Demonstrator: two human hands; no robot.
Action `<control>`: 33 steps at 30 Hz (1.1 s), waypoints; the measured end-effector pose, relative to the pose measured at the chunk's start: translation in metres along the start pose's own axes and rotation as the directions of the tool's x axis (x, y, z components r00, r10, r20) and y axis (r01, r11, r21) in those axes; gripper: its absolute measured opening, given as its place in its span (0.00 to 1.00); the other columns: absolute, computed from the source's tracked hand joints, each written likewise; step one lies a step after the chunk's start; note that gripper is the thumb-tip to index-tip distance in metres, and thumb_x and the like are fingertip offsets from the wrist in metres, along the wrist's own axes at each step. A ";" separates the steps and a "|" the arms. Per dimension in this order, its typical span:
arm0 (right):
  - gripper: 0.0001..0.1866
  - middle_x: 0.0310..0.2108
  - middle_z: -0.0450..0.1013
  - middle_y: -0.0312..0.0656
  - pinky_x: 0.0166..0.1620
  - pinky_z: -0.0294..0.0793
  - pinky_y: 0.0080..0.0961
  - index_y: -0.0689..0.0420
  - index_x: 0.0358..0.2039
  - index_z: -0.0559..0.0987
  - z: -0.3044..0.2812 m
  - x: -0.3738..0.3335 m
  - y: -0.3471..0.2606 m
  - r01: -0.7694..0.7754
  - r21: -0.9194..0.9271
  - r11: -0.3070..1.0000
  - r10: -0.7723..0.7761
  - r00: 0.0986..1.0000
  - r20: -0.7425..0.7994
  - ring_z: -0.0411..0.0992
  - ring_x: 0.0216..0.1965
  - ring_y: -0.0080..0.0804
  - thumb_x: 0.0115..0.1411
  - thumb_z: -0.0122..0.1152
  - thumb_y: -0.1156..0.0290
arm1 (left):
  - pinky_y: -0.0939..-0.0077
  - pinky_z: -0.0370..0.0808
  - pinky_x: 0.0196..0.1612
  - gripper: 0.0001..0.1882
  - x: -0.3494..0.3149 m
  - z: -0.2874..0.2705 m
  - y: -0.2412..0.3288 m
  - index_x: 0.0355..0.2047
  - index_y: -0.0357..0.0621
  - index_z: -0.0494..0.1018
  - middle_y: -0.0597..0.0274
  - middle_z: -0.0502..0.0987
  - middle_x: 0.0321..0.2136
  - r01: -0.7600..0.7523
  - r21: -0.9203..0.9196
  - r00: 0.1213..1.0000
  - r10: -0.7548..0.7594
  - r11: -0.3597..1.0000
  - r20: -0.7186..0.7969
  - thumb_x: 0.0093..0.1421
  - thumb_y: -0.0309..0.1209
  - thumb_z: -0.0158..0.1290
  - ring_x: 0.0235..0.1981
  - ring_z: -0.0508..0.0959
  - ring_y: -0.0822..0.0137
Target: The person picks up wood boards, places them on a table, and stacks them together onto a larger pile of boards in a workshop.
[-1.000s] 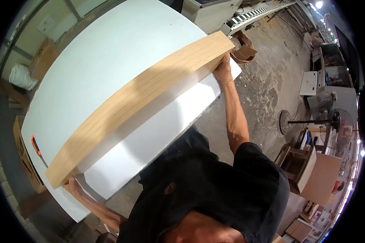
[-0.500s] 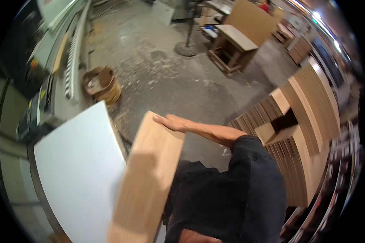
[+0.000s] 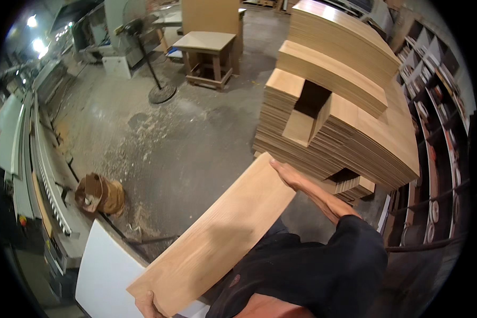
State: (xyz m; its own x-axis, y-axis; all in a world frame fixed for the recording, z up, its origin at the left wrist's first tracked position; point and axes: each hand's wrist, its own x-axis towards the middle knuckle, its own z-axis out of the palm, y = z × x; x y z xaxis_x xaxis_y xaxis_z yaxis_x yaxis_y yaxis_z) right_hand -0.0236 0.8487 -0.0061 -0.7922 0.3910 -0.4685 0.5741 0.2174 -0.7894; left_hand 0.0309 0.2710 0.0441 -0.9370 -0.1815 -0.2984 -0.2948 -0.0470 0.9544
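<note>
A long, light wood-grain board lies across the front of my body, slanting from lower left to upper right. My right hand grips its far right end, the thumb on the top face and the fingers out of sight beneath. At the near left end my left hand holds the corner, its thumb on top. Under the board's left end is a white tabletop, partly covered by the board. Whether the board touches that tabletop I cannot tell.
Stacked wood panels stand on the right, beside a dark shelf rack. A brown waste bag sits on the floor at left, near a long machine rail. Farther off are a pedestal fan and a small wooden table.
The board has swung to the right, its far end now close to the panel stack. My view has turned right, and my left hand has come into sight.
</note>
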 end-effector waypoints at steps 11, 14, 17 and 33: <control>0.45 0.55 0.65 0.60 0.60 0.58 0.37 0.71 0.54 0.69 -0.193 -0.040 0.128 -0.104 0.322 0.941 0.186 0.954 -0.236 0.62 0.58 0.46 0.63 0.37 0.36 | 0.64 0.72 0.49 0.32 0.083 0.183 0.036 0.50 0.26 0.67 0.52 0.75 0.43 -0.078 0.049 0.949 0.060 0.996 0.310 0.45 0.27 0.62 0.43 0.76 0.58; 0.47 0.49 0.70 0.63 0.56 0.63 0.35 0.74 0.51 0.71 -0.235 -0.051 0.142 0.026 0.365 0.931 0.139 0.898 -0.417 0.67 0.52 0.48 0.61 0.38 0.33 | 0.65 0.72 0.49 0.31 0.096 0.248 0.068 0.50 0.28 0.67 0.53 0.75 0.43 -0.068 0.183 0.916 -0.012 0.981 0.400 0.46 0.28 0.63 0.42 0.76 0.60; 0.47 0.50 0.70 0.58 0.57 0.63 0.33 0.73 0.52 0.70 -0.284 -0.055 0.134 0.139 0.434 0.890 0.106 0.863 -0.494 0.66 0.54 0.43 0.61 0.39 0.33 | 0.64 0.72 0.50 0.32 0.116 0.316 0.090 0.51 0.28 0.66 0.54 0.75 0.44 -0.205 0.099 0.849 0.127 0.974 0.513 0.47 0.29 0.62 0.43 0.76 0.61; 0.42 0.65 0.55 0.47 0.63 0.57 0.31 0.58 0.65 0.56 -0.496 -0.002 0.062 0.186 0.663 0.725 0.298 0.784 -0.545 0.57 0.64 0.40 0.64 0.34 0.36 | 0.67 0.76 0.42 0.35 0.284 0.774 0.234 0.52 0.24 0.64 0.45 0.75 0.42 -0.406 0.329 0.526 -0.076 0.852 0.847 0.54 0.41 0.61 0.41 0.78 0.60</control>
State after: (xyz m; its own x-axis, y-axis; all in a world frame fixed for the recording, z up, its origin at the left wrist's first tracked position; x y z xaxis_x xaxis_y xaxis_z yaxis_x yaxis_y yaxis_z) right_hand 0.1158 1.3046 0.1425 -0.3376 0.8586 -0.3859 0.1319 -0.3628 -0.9225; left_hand -0.4495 0.9692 0.1751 -0.6287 0.7405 -0.2377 0.0679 0.3567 0.9317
